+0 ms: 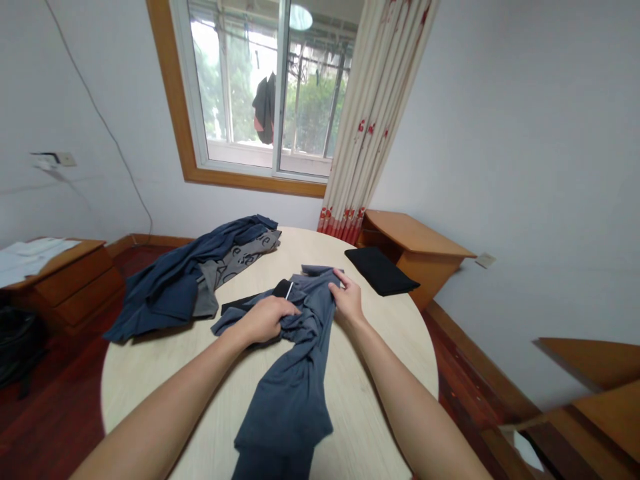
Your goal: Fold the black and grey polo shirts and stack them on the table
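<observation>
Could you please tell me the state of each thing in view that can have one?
garment: unfolded, crumpled, lying on the table
left hand: closed, gripping the garment
right hand: gripping the garment's edge
pile: heaped, unfolded
black cloth: folded flat
curtain: drawn aside
drawers: shut

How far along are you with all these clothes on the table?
One looks done: a flat, folded black garment lies at the round wooden table's far right edge. In hand: the left hand and right hand grip a crumpled slate-blue garment. Left: a loose heap of navy and grey printed clothes, far left.
</observation>
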The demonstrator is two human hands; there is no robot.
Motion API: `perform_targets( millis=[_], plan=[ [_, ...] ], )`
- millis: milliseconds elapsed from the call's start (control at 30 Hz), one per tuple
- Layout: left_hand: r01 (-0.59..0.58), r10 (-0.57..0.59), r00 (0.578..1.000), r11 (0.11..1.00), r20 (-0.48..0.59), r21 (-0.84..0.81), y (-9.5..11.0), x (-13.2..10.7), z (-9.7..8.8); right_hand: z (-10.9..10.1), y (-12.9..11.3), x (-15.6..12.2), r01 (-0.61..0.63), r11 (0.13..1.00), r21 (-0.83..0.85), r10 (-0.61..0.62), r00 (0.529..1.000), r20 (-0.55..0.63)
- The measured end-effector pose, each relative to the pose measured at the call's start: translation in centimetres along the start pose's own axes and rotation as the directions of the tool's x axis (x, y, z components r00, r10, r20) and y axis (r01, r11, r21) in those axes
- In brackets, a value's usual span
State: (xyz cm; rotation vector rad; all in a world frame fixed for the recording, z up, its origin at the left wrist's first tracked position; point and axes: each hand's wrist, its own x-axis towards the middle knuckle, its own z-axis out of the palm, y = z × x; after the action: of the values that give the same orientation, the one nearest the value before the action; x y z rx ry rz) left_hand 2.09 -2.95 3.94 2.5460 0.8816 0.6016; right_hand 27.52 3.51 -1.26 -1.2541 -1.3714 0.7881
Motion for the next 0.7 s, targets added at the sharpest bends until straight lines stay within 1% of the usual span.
perform_targets(
  millis=[33, 67, 100, 133, 167, 200, 233, 267, 300, 400, 433, 467, 500, 533, 567, 600, 633, 667, 700],
  plan=[
    [0.035, -0.029, 0.994, 0.998, -0.108, 0.045, -0.4, -0.3, -0.8, -1.0, -0.1, 0.5, 0.043, 0.999, -0.001, -0.043, 0.995, -0.087],
    [0.074, -0.056, 0.972, 0.995, -0.229, 0.072, -0.9, -0.6, -1.7, -2.1, -0.2, 0.9, 0.087, 0.996, -0.032, -0.092, 0.979, -0.182],
    [0.121, -0.084, 0.929, 0.989, -0.361, 0.083, -1.5, -1.1, -2.7, -3.4, -0.3, 1.3, 0.116, 0.989, -0.088, -0.136, 0.951, -0.277],
    [0.164, -0.103, 0.865, 0.983, -0.491, 0.081, -2.2, -1.6, -3.7, -4.5, -0.3, 1.7, 0.12, 0.981, -0.155, -0.169, 0.917, -0.362],
    [0.206, -0.123, 0.778, 0.976, -0.616, 0.066, -3.0, -2.2, -4.7, -5.6, -0.2, 2.1, 0.101, 0.972, -0.214, -0.187, 0.883, -0.43],
    [0.25, -0.145, 0.676, 0.967, -0.723, 0.041, -3.9, -2.8, -5.5, -6.5, 0.0, 2.4, 0.07, 0.964, -0.258, -0.19, 0.859, -0.476],
    [0.283, -0.162, 0.586, 0.959, -0.794, 0.013, -4.9, -3.4, -6.2, -7.2, 0.2, 2.6, 0.039, 0.957, -0.286, -0.184, 0.846, -0.501],
    [0.312, -0.18, 0.517, 0.95, -0.837, -0.011, -5.9, -4.0, -6.8, -7.6, 0.5, 2.7, 0.015, 0.952, -0.305, -0.175, 0.845, -0.505],
    [0.341, -0.196, 0.464, 0.94, -0.864, -0.029, -6.8, -4.5, -7.2, -7.8, 0.8, 2.8, 0.005, 0.947, -0.322, -0.173, 0.852, -0.495],
    [0.426, -0.224, 0.34, 0.902, -0.914, -0.063, -8.9, -5.7, -7.9, -7.6, 1.4, 2.7, 0.025, 0.912, -0.409, -0.217, 0.876, -0.43],
    [0.45, -0.223, 0.298, 0.89, -0.928, -0.07, -9.3, -5.9, -8.0, -7.5, 1.4, 2.6, 0.027, 0.896, -0.443, -0.23, 0.882, -0.412],
    [0.464, -0.219, 0.268, 0.883, -0.938, -0.073, -9.4, -5.9, -8.0, -7.3, 1.4, 2.4, 0.021, 0.88, -0.475, -0.24, 0.882, -0.405],
    [0.468, -0.215, 0.257, 0.881, -0.942, -0.073, -9.4, -5.8, -7.9, -7.1, 1.2, 2.2, 0.009, 0.862, -0.506, -0.247, 0.879, -0.407],
    [0.462, -0.212, 0.27, 0.884, -0.939, -0.067, -9.0, -5.5, -7.8, -7.0, 1.0, 2.0, -0.007, 0.843, -0.538, -0.258, 0.873, -0.414],
    [0.448, -0.214, 0.314, 0.892, -0.925, -0.054, -8.5, -5.1, -7.4, -6.8, 0.6, 1.8, -0.019, 0.821, -0.57, -0.272, 0.865, -0.421],
    [0.426, -0.218, 0.39, 0.904, -0.894, -0.035, -7.7, -4.6, -7.0, -6.6, 0.1, 1.5, -0.024, 0.8, -0.6, -0.291, 0.858, -0.423],
    [0.395, -0.225, 0.494, 0.918, -0.84, -0.013, -6.7, -3.9, -6.3, -6.3, -0.4, 1.3, -0.014, 0.781, -0.624, -0.314, 0.856, -0.412],
    [0.358, -0.227, 0.619, 0.934, -0.752, 0.012, -5.7, -3.3, -5.6, -6.0, -0.9, 1.0, 0.015, 0.768, -0.641, -0.338, 0.859, -0.385],
    [0.307, -0.219, 0.754, 0.951, -0.619, 0.038, -4.6, -2.6, -4.7, -5.7, -1.4, 0.8, 0.061, 0.758, -0.649, -0.363, 0.867, -0.342]
  ],
)
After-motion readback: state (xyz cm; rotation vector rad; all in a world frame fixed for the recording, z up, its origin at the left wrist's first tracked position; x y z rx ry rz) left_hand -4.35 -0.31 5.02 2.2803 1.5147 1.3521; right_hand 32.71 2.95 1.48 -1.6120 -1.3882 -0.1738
